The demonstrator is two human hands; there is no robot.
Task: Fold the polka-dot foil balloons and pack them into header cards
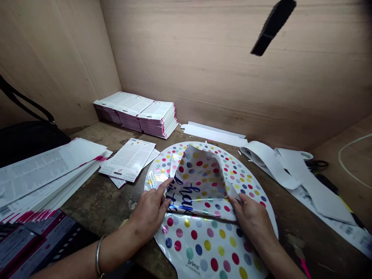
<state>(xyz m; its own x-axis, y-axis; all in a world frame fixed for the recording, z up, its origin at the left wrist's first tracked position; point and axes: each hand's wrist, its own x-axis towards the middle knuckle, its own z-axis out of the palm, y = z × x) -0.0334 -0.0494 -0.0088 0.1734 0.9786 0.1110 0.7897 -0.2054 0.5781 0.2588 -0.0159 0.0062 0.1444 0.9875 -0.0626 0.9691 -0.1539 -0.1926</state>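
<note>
A flat, uninflated foil balloon (pixel 207 236), white with multicoloured dots, lies on the table in front of me. Part of it is folded over into a peaked flap, where blue script lettering shows. At the left side of the fold, my left hand (pixel 151 207) pinches the foil between thumb and index finger. Opposite it, my right hand (pixel 251 213) grips the fold's right corner, its thumb and fingers closed on the foil. The word "prima" is printed near the balloon's lower end. The fingertips underneath the foil are hidden.
Printed cards stand in a long stack (pixel 157 120) at the back, with loose cards (pixel 130 159) nearer and another pile (pixel 58 170) at left. White paper strips (pixel 305 178) curl along the right side near scissors (pixel 319 164). A black bag (pixel 31 139) sits far left.
</note>
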